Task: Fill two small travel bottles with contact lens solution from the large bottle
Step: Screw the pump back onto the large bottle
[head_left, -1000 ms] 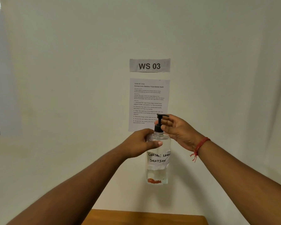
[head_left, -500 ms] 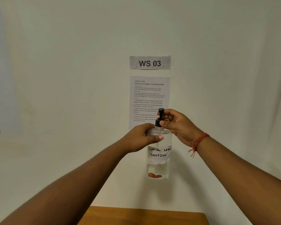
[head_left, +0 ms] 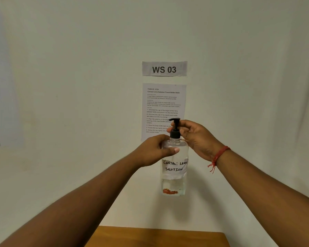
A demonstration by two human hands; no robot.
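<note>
- The left hand (head_left: 156, 150) is gripping the large bottle (head_left: 175, 168) around its shoulder, fingers curled round the clear body and the thumb lying across the front.
- The bottle is hanging upright in the air in front of the wall, well above the wooden table (head_left: 157, 237) — it is not touching the table.
- The right hand (head_left: 194, 138) is curling its fingers around the black pump cap (head_left: 175, 130) from the right side; the fingertips are lying behind the pump stem, so I cannot tell how firmly they are pinching it.
- The pump cap is sitting on the bottle neck, its nozzle pointing to the left.
- A white label with the handwritten words "CONTACT LENS SOLUTION" is sitting on the bottle, and clear liquid is filling only the lower part, with an orange mark near the bottom.
- A red thread bracelet (head_left: 219, 154) is circling the right wrist.
- On the wall behind, a sign reading "WS 03" (head_left: 164, 69) is hanging above a printed instruction sheet (head_left: 163, 104) — the hands are covering its lower right corner.
</note>
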